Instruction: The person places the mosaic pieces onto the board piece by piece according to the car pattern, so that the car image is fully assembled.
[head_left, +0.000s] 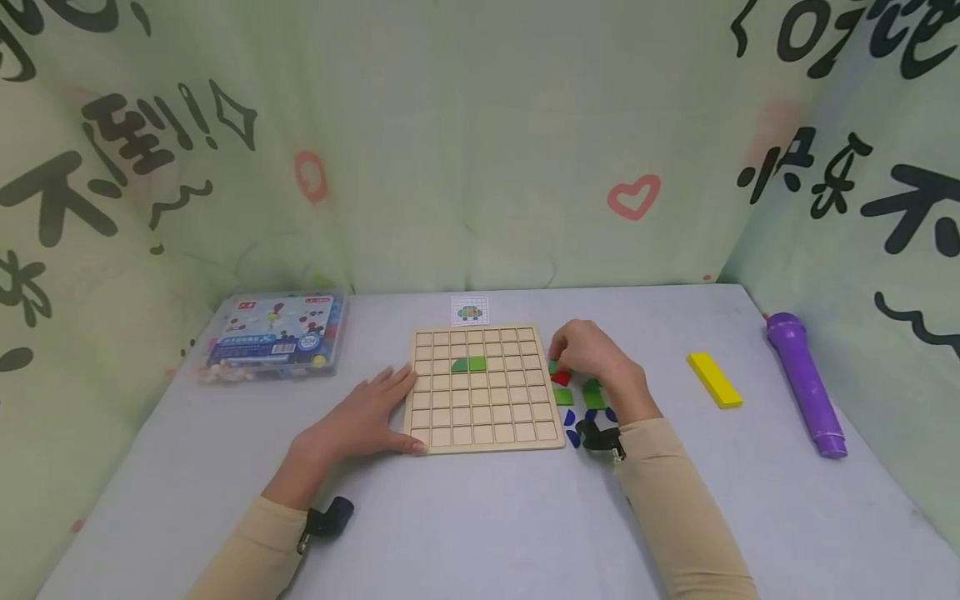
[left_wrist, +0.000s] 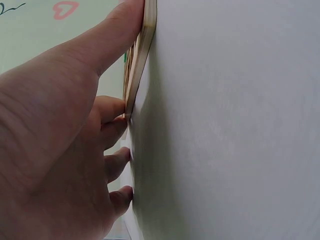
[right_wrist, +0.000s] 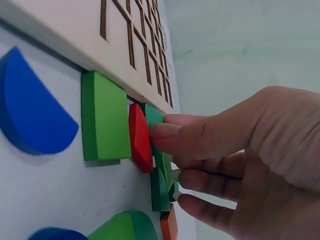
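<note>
A wooden grid board [head_left: 480,417] lies mid-table, with a dark green quarter-round piece [head_left: 459,365] and a green square piece [head_left: 477,363] in its cells. My left hand [head_left: 367,417] rests along the board's left edge, fingers spread and thumb at the near corner. Just past the right edge, my right hand [head_left: 596,350] pinches a dark green piece [right_wrist: 152,114] between thumb and forefinger; the fingers partly hide it. Beside that piece sit a red piece [right_wrist: 140,137] and a light green block [right_wrist: 107,117]. Several blue pieces [head_left: 569,417] lie nearer me.
A small pattern card [head_left: 469,311] lies behind the board. At the left is a clear plastic box [head_left: 273,333] with a printed label. A yellow block [head_left: 715,380] and a purple cylinder [head_left: 806,385] lie at the right. Fabric curtains surround the table.
</note>
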